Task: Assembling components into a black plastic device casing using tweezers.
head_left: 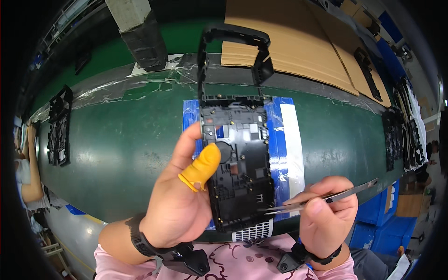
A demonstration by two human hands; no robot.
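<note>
Your left hand (179, 200) grips the black housing (252, 161) by its left side above the blue pad (279, 151), the thumb in a yellow finger cot (206, 164) lying on the component face. Your right hand (329, 219), beside the blue pad's right edge, is closed around the tweezers (347, 192), whose tips reach over the pad to the housing's lower right; contact cannot be determined.

Shiny green workbench (116, 116); grey floor (88, 235), lower left.
</note>
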